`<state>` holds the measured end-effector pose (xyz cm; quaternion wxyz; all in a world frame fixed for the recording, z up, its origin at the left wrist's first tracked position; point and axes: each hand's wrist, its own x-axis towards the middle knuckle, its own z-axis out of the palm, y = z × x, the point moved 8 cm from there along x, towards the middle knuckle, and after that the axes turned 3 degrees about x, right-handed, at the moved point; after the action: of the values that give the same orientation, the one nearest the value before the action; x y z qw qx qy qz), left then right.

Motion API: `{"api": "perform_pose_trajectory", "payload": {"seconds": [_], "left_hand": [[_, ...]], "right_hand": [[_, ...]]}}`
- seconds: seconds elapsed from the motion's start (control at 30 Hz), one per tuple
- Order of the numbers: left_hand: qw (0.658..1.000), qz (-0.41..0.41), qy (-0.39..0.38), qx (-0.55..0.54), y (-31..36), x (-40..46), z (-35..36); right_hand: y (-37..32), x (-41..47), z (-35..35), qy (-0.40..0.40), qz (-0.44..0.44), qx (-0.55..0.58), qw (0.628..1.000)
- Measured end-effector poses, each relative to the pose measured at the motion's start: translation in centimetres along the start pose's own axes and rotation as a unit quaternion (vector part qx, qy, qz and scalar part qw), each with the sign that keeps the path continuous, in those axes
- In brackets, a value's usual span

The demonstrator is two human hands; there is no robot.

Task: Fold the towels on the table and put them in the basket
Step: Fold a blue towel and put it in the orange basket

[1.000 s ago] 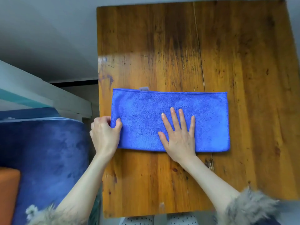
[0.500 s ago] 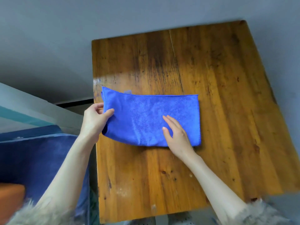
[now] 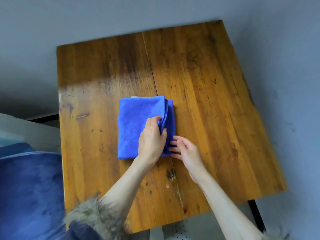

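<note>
Nearest the camera, a fur-trimmed cuff (image 3: pixel 97 217) covers the left forearm, with a blue upholstered seat (image 3: pixel 29 193) at the near left beside the wooden table (image 3: pixel 207 94). Further in, the right hand (image 3: pixel 186 152) lies at the near right corner of the blue towel (image 3: pixel 133 125), its fingers loosely bent and touching the layered edge; whether it pinches cloth cannot be told. The left hand (image 3: pixel 152 138) rests on top, fingers curled round the folded right edge. The towel lies folded mid-table.
</note>
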<state>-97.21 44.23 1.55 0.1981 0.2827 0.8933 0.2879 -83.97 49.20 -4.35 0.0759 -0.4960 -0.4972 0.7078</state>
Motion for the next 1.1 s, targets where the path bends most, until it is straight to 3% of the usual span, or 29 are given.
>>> {"api": "perform_pose_trajectory", "payload": {"seconds": [0.2,0.3,0.4,0.47,0.53,0.73,0.8,0.87,0.93,1.0,1.1], "left_hand": [[0.999,0.034,-0.016,0.009,0.8,-0.3,2.1],[0.997,0.039,-0.045,-0.053,0.6,-0.7,2.8],[0.995,0.093,0.017,-0.025,-0.3,-1.8,0.7],[0.988,0.117,0.088,0.053,-1.8,-2.3,-1.4],[0.976,0.13,0.112,0.136,-3.5,-2.4,-2.6],[0.943,0.148,-0.038,0.296,-7.3,-1.9,0.3],[0.93,0.153,-0.055,0.33,-7.6,-1.7,1.2],[0.929,0.152,-0.055,0.332,-7.7,-1.6,1.2],[0.934,0.158,-0.049,0.317,-7.6,-1.4,0.9],[0.935,0.174,-0.043,0.307,-7.0,-0.5,0.4],[0.93,0.197,-0.033,0.308,-5.9,2.3,-0.2]], "right_hand": [[0.8,0.1,-0.6,-0.008,0.011,-0.008,1.0],[0.6,0.4,-0.5,-0.009,0.026,-0.001,1.0],[0.1,1.0,-0.4,0.013,0.014,-0.074,0.997],[-0.6,1.5,-0.3,0.036,-0.004,-0.145,0.989],[-1.4,1.8,0.0,0.05,-0.02,-0.197,0.979],[-1.8,1.7,-0.4,0.098,-0.018,-0.166,0.981],[-1.8,1.1,-0.6,0.127,-0.028,-0.198,0.971],[-3.1,0.4,-0.3,0.163,-0.101,-0.269,0.944],[-5.2,0.0,1.2,0.166,-0.208,-0.376,0.888],[-6.3,0.6,3.6,0.126,-0.282,-0.486,0.818],[-6.6,3.3,5.9,0.068,-0.303,-0.592,0.744]]}}
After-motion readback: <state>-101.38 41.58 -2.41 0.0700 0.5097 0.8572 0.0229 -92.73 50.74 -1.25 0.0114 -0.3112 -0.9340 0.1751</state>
